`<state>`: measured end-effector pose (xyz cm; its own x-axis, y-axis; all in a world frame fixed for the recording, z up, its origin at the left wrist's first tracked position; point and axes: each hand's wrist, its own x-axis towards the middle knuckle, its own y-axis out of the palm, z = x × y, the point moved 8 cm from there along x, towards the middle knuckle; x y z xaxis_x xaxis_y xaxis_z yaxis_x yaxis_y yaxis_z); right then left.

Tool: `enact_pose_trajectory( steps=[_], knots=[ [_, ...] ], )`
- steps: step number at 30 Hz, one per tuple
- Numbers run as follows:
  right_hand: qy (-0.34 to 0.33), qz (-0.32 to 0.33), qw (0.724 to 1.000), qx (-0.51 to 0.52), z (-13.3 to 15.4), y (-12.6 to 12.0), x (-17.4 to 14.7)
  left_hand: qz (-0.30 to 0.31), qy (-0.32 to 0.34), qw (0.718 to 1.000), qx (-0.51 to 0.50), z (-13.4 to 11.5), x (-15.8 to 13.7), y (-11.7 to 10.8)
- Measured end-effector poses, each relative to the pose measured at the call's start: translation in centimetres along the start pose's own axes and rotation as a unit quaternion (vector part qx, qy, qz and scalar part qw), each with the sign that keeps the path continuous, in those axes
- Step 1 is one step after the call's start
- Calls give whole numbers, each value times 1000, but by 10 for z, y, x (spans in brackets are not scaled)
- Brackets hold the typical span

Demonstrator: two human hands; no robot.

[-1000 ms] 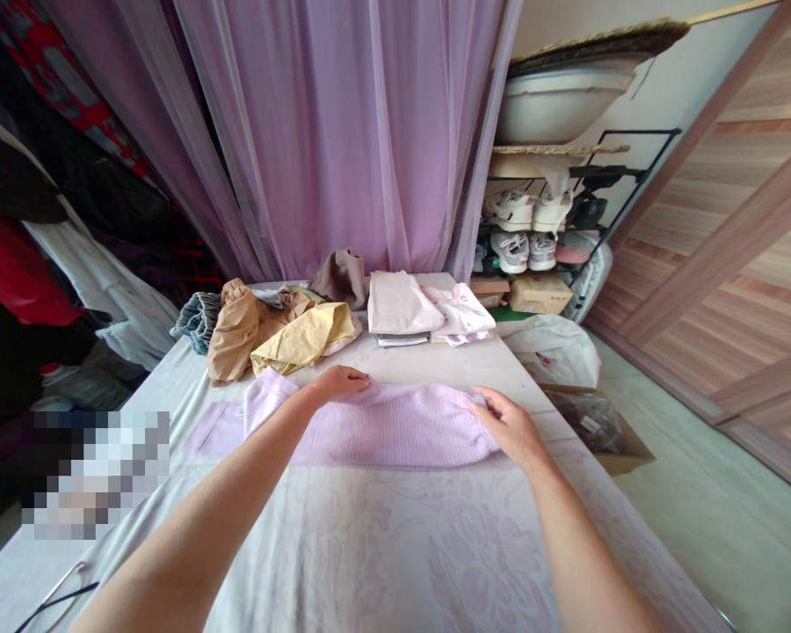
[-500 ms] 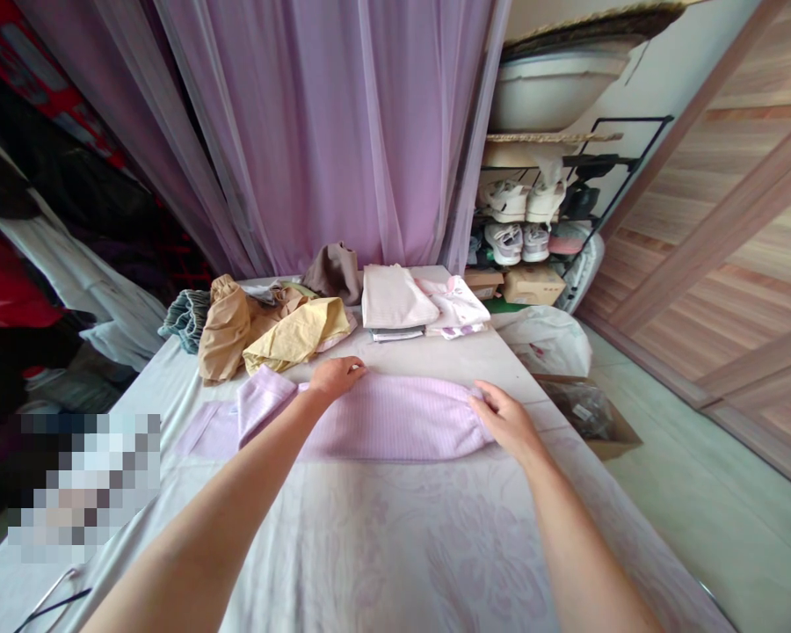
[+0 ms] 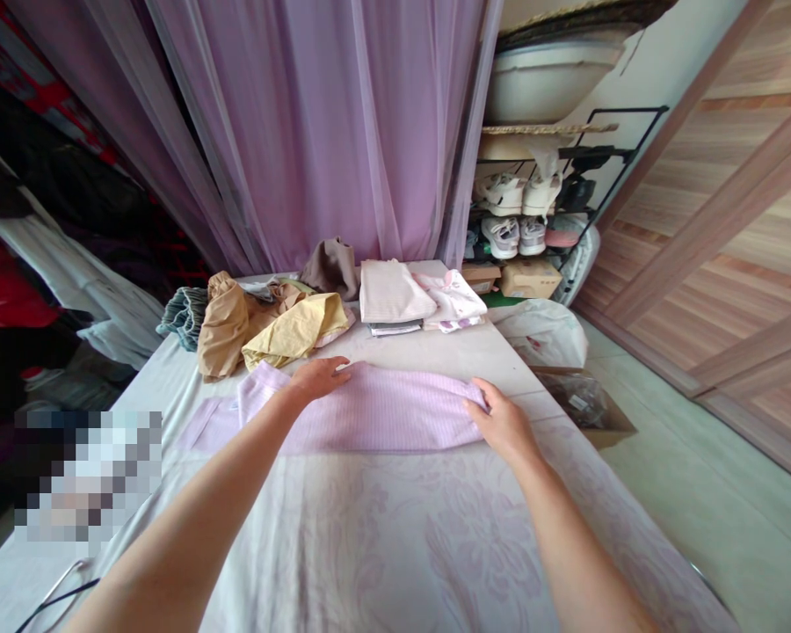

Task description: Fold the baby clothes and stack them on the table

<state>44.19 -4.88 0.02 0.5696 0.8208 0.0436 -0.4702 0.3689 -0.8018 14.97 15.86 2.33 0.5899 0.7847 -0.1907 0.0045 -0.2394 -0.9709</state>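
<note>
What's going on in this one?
A person has both bare hands on a light purple garment laid out in a long strip on a patterned sheet. The left hand is at its far edge, and the right hand is at its right end. Beyond it, crumpled clothes lie in a heap on the left, with folded clothes in neat piles to their right. A purple curtain hangs behind.

Ribbed lilac garment (image 3: 395,413), purple curtain (image 3: 303,132), floral-patterned pale sheet (image 3: 395,545)
</note>
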Motion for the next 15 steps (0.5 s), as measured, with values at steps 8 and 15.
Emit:
enact_pose_trajectory(
  steps=[8, 15],
  knots=[
    [16, -1, 999, -28, 0, -5, -2, -30, -59, 997, 29, 9, -8, -2],
    [-7, -41, 997, -68, 3, -8, -10, -197, -18, 980, 27, 5, -50, -12]
  ],
)
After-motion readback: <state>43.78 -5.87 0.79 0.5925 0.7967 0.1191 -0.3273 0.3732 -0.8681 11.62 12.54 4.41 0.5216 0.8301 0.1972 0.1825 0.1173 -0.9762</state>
